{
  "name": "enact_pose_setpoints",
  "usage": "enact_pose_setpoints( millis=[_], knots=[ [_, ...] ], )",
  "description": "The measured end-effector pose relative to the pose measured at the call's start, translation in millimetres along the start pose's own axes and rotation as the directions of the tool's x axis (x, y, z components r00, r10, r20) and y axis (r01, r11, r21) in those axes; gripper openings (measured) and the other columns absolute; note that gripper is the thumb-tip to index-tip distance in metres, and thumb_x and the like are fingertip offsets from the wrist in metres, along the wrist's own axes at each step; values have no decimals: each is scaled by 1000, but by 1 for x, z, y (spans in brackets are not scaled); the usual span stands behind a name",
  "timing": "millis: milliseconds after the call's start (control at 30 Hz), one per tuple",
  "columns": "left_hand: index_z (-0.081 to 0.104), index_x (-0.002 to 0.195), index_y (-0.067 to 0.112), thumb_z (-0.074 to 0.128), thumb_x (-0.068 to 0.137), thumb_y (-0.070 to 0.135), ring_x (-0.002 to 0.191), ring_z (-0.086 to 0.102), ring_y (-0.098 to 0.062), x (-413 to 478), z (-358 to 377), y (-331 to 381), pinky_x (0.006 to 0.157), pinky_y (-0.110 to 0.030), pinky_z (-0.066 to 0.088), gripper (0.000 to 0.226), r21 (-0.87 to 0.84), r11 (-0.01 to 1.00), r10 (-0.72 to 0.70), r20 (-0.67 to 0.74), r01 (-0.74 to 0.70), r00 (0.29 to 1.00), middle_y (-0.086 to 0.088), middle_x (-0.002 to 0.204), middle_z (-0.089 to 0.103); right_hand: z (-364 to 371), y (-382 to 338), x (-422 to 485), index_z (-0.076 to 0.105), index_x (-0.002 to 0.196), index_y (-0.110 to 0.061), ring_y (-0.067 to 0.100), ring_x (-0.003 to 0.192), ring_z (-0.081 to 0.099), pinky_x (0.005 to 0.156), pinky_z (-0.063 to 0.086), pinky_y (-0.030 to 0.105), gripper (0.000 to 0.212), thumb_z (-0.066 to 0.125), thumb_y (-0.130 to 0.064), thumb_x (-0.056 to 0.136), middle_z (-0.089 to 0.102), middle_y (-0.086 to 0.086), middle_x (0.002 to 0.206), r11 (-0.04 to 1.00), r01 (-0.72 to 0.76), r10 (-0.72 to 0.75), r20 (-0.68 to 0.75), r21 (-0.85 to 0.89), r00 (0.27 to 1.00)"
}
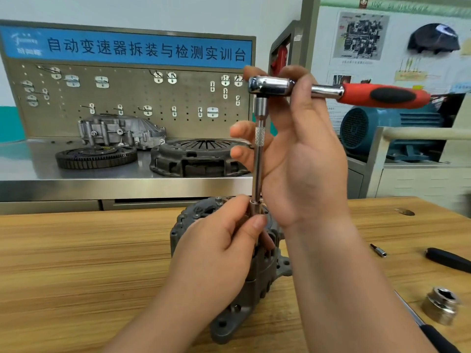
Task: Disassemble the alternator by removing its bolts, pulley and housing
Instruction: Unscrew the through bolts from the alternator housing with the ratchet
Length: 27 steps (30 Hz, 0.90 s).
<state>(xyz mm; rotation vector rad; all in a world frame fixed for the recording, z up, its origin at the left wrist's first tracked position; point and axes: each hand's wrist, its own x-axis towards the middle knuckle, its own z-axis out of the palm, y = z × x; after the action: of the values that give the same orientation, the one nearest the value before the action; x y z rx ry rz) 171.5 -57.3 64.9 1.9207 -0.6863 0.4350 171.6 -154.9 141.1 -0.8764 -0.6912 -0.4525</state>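
Chrome ratchet (271, 85) head in right hand (300, 161) curled grip; left hand (216, 253) grip pinches extension (258, 159) base atop alternator (224, 327).

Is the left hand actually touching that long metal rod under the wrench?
Touching. The head view shows the left hand pinching the lower end of the rod between thumb and finger, just above the alternator.

Alternator (257, 278) partly behind left hand (216, 252)
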Motion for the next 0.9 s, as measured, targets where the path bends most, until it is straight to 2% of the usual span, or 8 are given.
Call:
enact_pose_setpoints(
  millis=[67, 167, 233, 400, 567, 700, 800, 900],
  knots=[
    [56, 82, 30, 41, 91, 46, 69, 63, -8, 0, 1, 1, 70, -46, 53, 23, 0, 1000, -21, -4, 21, 1000, 18, 76, 70, -1, 0, -1, 53, 97, -21, 19, 61, 61, 52, 51, 28, 17, 37, -23, 103, 62, 8, 112, 975, 117, -124, -25, -186, 992],
    [60, 92, 34, 41, 81, 49, 76, 64, 0, -1, 1, 1, 72, -44, 56, 26, -22, 999, -49, -11, 48, 999, 28, 84, 69, 1, 1, -1, 51, 97, -17, 20, 66, 58, 57, 54, 38, 10, 44, -11, 99, 59, 1, 95, 701, 415, -427, 125, -579, 896],
    [62, 97, 32, 42, 84, 50, 82, 65, 0, -1, 1, 1, 77, -46, 56, 30, -53, 997, -51, -6, 51, 999, 28, 88, 69, 1, 3, -3, 50, 98, -16, 22, 65, 57, 57, 53, 38, 9, 45, -8, 99, 58, -1, 92, 601, 476, -476, 190, -642, 859],
    [59, 94, 33, 38, 89, 50, 77, 64, -9, -2, 1, 0, 72, -49, 53, 28, -42, 999, 32, -20, -33, 999, 16, 81, 69, 5, 0, -4, 53, 98, -22, 18, 60, 63, 52, 51, 27, 17, 37, -21, 103, 63, 6, 114, 941, 158, -174, -26, -299, 984],
    [55, 82, 35, 36, 95, 44, 59, 54, -7, -1, 0, 0, 58, -39, 47, 25, -12, 999, 44, -10, -45, 999, 17, 64, 60, 1, -3, -2, 52, 101, -22, 17, 58, 63, 52, 50, 24, 20, 34, -30, 102, 66, 4, 110, 998, -26, 25, 10, 49, 1000],
    [56, 83, 36, 41, 84, 47, 63, 61, -8, -1, 1, 0, 64, -44, 53, 19, -20, 1000, -13, 0, 13, 1000, 16, 71, 67, -1, -3, -2, 53, 99, -21, 19, 62, 63, 52, 51, 27, 15, 38, -23, 102, 63, 13, 117, 964, 125, -137, -36, -234, 990],
    [58, 92, 37, 43, 93, 48, 76, 66, -5, 0, 2, -1, 74, -48, 55, 19, -68, 997, -44, -6, 43, 999, 24, 83, 70, 0, 0, -2, 52, 98, -17, 25, 65, 59, 57, 54, 34, 9, 44, -12, 99, 61, 6, 95, 714, 393, -409, 110, -580, 906],
    [61, 98, 35, 44, 84, 51, 84, 68, -9, 0, 3, 0, 78, -51, 54, 27, -105, 994, -32, -3, 31, 999, 21, 88, 71, 3, 2, -3, 52, 98, -18, 27, 65, 61, 55, 51, 31, 9, 44, -13, 99, 59, 5, 96, 680, 406, -424, 124, -611, 897]
  ],
)
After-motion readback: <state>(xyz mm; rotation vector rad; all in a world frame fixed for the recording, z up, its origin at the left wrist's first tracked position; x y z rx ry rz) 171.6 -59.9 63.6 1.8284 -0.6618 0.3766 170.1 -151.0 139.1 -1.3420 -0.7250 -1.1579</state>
